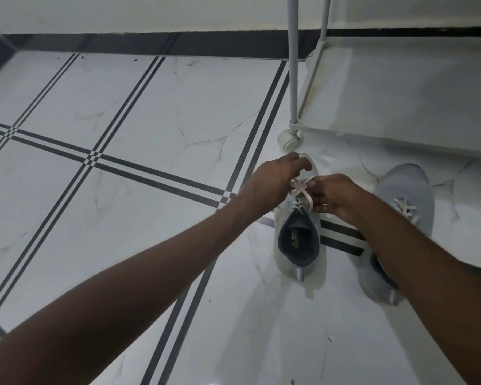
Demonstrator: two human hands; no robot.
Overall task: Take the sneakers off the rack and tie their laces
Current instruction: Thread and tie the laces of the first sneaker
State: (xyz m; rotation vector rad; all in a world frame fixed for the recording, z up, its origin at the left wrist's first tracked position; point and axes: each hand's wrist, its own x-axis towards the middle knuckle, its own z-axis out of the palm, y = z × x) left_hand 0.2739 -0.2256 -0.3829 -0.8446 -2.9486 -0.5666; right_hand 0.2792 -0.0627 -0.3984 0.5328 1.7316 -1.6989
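Note:
Two pale grey sneakers stand on the tiled floor in front of a white rack. The left sneaker (299,245) has its dark blue opening toward me and its toe under my hands. My left hand (275,176) and my right hand (335,195) each pinch one end of its white lace (303,191), and the two ends cross between them above the tongue. The right sneaker (408,195) lies beside it with its laces loose, partly hidden by my right forearm.
The white rack's bottom shelf (400,93) sits at the upper right on a caster wheel (289,138), with two upright posts (293,65). White marble floor tiles with dark stripes (122,162) spread to the left. A dark skirting runs along the wall.

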